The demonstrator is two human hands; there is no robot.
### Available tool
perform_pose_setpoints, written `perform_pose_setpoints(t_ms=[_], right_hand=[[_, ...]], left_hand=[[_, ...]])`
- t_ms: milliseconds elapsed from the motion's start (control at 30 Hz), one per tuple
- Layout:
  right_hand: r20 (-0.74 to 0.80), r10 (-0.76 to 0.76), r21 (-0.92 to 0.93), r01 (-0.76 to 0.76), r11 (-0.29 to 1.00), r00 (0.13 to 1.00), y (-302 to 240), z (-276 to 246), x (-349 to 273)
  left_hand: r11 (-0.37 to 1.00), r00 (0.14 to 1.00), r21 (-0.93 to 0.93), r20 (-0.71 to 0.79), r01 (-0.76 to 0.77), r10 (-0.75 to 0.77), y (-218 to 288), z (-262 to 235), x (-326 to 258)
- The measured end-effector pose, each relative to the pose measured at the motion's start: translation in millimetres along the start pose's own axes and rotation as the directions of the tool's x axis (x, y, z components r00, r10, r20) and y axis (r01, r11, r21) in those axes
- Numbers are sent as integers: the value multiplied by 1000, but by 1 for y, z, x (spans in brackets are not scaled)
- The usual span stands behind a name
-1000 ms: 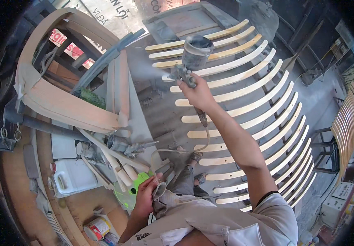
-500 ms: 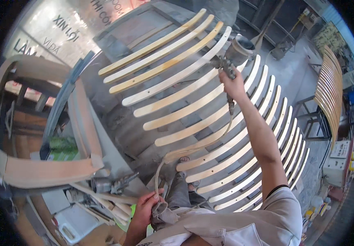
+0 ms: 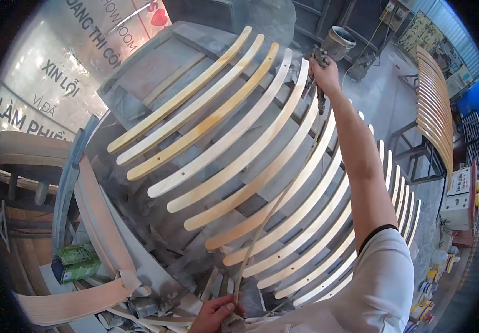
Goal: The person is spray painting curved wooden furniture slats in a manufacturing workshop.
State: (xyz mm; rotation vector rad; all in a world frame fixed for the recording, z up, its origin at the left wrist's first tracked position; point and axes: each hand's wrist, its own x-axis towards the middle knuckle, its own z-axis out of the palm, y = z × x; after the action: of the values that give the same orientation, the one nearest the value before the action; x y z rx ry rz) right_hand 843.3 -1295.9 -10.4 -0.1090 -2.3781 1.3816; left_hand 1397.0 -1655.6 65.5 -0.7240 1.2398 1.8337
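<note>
In the head view, my right hand (image 3: 325,76) is closed around a metal spray gun (image 3: 320,56) with a grey cup (image 3: 339,41). It is held over the far ends of the pale curved wooden slats (image 3: 231,143), which lie side by side on a grey support. A thin hose (image 3: 275,210) runs from the gun's lower end across the slats toward me. Low in the view, my left hand (image 3: 217,314) pinches this hose near my body. Several slats have a small dark hole near an end. My right forearm hides parts of the slats beneath it.
At left stand curved wooden frame pieces (image 3: 103,213) and a green packet (image 3: 78,263). A rack of brownish slats (image 3: 435,108) stands at right, near a white control box (image 3: 456,191) and several small containers (image 3: 425,305). Printed sheeting (image 3: 78,66) hangs at the far left.
My right hand and the spray gun have moved farther away, toward the slats' far ends. The hose is now drawn straighter. The view has shifted, and my left hand sits lower in it.
</note>
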Motion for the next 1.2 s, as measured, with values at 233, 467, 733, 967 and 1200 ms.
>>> perform_pose_setpoints(t_ms=[233, 467, 733, 967, 1200], right_hand=[[-164, -236, -247, 192, 950, 958, 3, -11, 21], [95, -95, -95, 104, 990, 991, -46, -65, -78], [379, 121, 66, -158, 985, 917, -125, -117, -257], [530, -2, 161, -99, 982, 848, -180, -91, -385], [590, -261, 319, 76, 945, 764, -225, -37, -449]], left_hand=[[997, 1000, -69, -21, -22, 21, -22, 6, 4], [970, 956, 92, -174, -224, 237, -93, -9, -15], [973, 965, -47, -146, -226, 217, -123, 5, -80], [924, 915, -150, -262, -352, 306, -171, 4, -119], [863, 871, -241, -342, -445, 354, -191, 9, -134]])
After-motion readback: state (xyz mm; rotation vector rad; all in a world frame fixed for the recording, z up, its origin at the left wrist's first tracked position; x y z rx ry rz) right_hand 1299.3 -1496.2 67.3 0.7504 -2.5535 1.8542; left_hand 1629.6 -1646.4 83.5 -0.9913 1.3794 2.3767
